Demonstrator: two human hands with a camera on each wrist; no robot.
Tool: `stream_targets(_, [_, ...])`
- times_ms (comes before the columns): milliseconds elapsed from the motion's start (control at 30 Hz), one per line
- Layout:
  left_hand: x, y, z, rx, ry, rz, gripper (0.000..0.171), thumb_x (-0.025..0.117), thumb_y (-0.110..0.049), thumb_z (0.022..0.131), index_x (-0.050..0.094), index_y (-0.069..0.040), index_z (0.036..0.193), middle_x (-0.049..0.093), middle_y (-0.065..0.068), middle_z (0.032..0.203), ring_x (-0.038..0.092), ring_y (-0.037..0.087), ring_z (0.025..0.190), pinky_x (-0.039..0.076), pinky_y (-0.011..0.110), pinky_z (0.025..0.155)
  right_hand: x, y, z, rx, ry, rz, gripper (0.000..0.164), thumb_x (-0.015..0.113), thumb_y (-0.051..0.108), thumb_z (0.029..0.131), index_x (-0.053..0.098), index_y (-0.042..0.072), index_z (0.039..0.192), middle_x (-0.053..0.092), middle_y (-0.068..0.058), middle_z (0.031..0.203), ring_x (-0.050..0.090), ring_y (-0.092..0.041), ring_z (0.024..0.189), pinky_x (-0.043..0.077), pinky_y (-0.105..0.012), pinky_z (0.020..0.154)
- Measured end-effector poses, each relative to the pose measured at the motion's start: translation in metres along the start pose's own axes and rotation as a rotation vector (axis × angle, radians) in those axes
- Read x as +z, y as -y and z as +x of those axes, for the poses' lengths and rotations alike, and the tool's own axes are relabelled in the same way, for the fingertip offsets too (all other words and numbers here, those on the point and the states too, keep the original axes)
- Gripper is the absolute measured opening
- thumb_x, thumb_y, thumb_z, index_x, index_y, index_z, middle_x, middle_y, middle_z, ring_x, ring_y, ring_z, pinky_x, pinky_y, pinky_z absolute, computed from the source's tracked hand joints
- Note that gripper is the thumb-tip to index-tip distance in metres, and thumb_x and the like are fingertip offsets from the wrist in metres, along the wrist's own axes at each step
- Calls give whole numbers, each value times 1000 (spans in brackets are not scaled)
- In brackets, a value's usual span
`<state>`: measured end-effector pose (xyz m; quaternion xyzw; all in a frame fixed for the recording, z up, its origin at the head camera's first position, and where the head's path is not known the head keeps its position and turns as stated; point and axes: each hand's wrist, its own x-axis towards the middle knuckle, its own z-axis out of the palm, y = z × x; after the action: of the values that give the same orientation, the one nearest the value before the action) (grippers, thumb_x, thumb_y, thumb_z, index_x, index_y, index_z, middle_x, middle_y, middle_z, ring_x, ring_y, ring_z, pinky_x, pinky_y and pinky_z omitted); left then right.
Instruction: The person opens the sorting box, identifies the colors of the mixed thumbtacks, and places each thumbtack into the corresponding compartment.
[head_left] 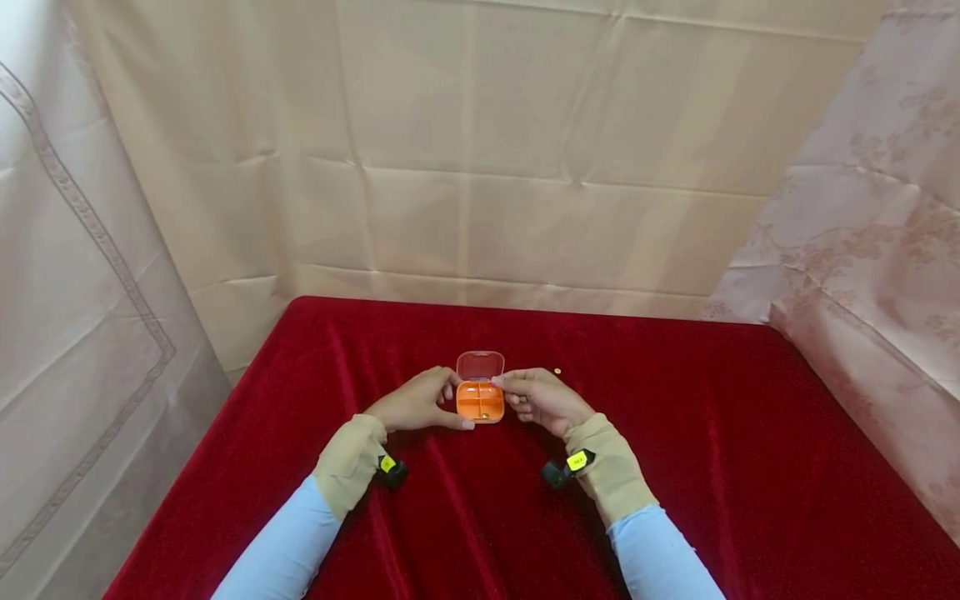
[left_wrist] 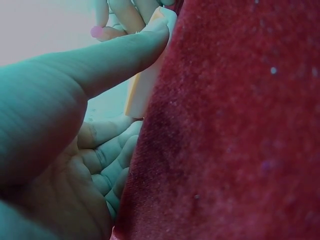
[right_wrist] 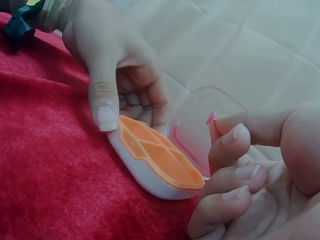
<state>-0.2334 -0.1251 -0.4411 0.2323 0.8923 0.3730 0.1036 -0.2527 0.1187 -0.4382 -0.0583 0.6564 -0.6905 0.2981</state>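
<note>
Left hand (head_left: 414,402) clasped round orange pillbox (head_left: 468,408), right hand (head_left: 546,398) pinching pink pill (right_wrist: 211,118).

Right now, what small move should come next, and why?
Probably lower the pink pill into the pillbox: the right hand pinches it close to the orange compartments, the clear lid is open, and the left hand holds the pillbox.

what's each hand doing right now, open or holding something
Left hand: holding the orange compartment box between thumb and fingers.
Right hand: closed, pinching a small pink disc.
</note>
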Motion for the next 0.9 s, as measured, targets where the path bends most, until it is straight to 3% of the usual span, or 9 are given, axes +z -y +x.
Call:
stream_targets(267, [0, 0, 1, -15, 6, 18, 61, 83, -41, 75, 57, -6, 117, 53, 5, 95, 48, 18, 88, 42, 31, 76, 4, -4, 2, -13, -18, -35, 17, 64, 19, 94, 64, 3, 99, 43, 2, 66, 32, -7, 53, 28, -22, 50])
stream_targets(900, [0, 1, 0, -17, 12, 22, 62, 82, -44, 75, 56, -8, 118, 53, 4, 95, 48, 18, 88, 42, 32, 76, 8, -3, 1, -27, -45, -66, 26, 64, 19, 94, 63, -2, 110, 45, 2, 67, 33, -7, 53, 28, -22, 50])
